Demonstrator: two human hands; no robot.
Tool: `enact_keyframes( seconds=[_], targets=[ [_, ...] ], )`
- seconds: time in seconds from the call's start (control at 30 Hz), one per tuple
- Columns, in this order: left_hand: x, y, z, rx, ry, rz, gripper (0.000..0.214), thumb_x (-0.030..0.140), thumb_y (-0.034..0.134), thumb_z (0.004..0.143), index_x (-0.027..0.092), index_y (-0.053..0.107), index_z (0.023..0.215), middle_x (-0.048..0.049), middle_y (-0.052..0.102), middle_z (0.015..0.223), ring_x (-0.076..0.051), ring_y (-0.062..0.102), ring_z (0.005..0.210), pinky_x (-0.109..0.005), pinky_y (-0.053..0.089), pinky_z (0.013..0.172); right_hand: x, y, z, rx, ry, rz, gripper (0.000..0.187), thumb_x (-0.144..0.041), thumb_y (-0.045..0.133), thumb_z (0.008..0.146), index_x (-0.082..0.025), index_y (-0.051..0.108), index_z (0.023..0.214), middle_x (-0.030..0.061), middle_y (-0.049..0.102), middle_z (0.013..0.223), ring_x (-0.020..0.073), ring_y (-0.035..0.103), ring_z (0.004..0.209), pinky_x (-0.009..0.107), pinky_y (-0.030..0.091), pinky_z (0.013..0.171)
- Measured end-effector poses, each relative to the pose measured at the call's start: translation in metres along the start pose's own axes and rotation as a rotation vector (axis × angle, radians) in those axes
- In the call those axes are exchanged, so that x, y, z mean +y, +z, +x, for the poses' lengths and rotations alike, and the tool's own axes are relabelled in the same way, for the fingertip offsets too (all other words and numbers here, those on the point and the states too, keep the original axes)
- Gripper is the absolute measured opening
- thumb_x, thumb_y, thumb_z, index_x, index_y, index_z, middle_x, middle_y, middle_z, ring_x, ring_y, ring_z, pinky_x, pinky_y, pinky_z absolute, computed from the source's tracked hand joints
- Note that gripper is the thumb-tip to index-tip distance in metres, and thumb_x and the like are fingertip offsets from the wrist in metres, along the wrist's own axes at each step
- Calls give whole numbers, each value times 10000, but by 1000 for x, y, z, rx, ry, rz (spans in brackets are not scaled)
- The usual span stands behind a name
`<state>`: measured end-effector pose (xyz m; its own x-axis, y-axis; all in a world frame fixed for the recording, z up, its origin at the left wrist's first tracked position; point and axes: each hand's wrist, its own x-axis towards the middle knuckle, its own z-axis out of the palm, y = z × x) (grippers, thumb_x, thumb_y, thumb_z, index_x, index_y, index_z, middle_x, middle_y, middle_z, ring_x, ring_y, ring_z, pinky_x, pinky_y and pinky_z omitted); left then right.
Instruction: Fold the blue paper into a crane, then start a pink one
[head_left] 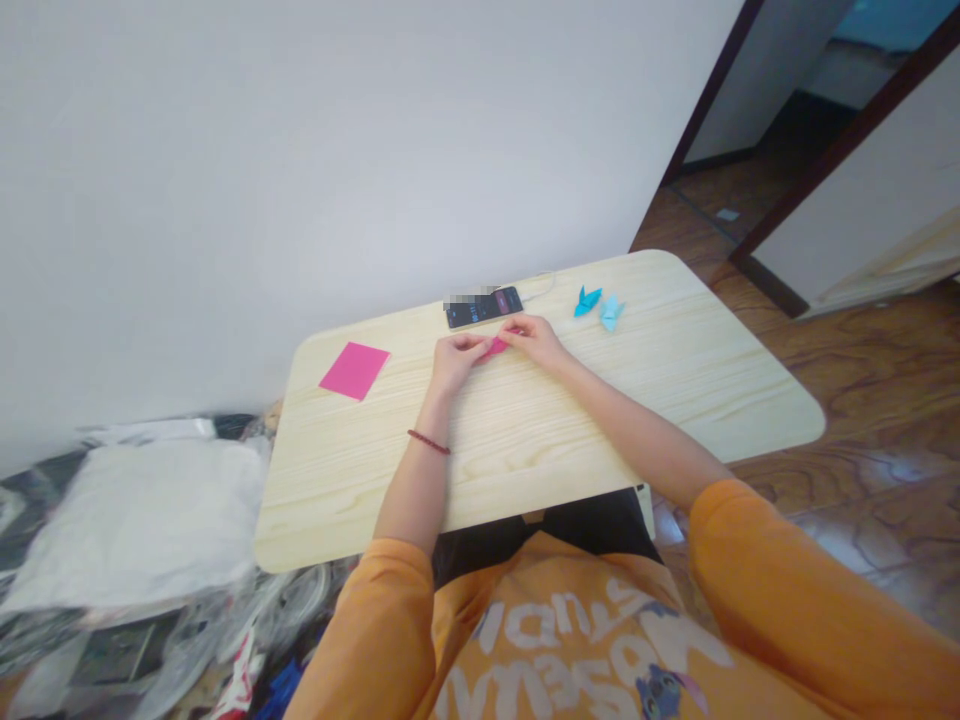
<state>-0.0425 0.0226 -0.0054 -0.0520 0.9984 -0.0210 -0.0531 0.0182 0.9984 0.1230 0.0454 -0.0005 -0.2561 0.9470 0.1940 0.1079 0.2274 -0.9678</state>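
Note:
A small folded piece of pink paper (pixel 495 346) lies on the light wooden table (pixel 675 380), pinched between both my hands. My left hand (pixel 456 358) grips its left end with closed fingers. My right hand (pixel 537 339) presses its right end, fingers curled onto it. A flat pink paper sheet (pixel 355 369) lies to the left of my left hand. Two folded blue paper figures (pixel 598 305) sit beyond my right hand. A dark phone (pixel 484 306) lies just behind my hands.
A white cable (pixel 541 289) runs from the phone toward the wall. Plastic bags and clutter (pixel 142 540) pile on the floor left of the table. Wooden floor and a doorway (pixel 795 170) lie to the right.

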Motion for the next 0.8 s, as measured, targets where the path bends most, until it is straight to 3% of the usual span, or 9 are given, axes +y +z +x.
enact_keyframes(
  seconds=[0.23,0.4,0.53,0.8],
  targets=[
    [3,-12,4,119,-79,-27,144,203,806,577,141,676,591,-29,636,612,-113,569,559,-303,561,629,10,-8,6,111,115,195,345,-510,728,595,-212,580,684,-12,563,660,150,529,654,298,491,639],
    [10,-1,0,135,-60,-119,186,270,796,644,143,682,717,-43,638,729,-134,599,633,-309,564,617,10,-8,5,199,141,327,369,-500,776,560,-208,591,689,-10,592,684,138,557,670,286,528,632],
    [9,13,-6,20,-9,-107,360,327,827,610,160,717,909,-59,697,858,-143,636,697,-300,566,648,8,-1,1,148,122,338,370,-500,786,561,-189,631,689,-3,630,676,132,575,657,276,521,643],
    [-4,14,-2,53,31,-76,319,370,816,583,141,729,788,-66,728,805,-164,658,720,-306,564,683,10,3,3,80,132,290,392,-503,810,523,-188,615,651,-26,594,592,106,520,552,249,444,552]
  ],
)
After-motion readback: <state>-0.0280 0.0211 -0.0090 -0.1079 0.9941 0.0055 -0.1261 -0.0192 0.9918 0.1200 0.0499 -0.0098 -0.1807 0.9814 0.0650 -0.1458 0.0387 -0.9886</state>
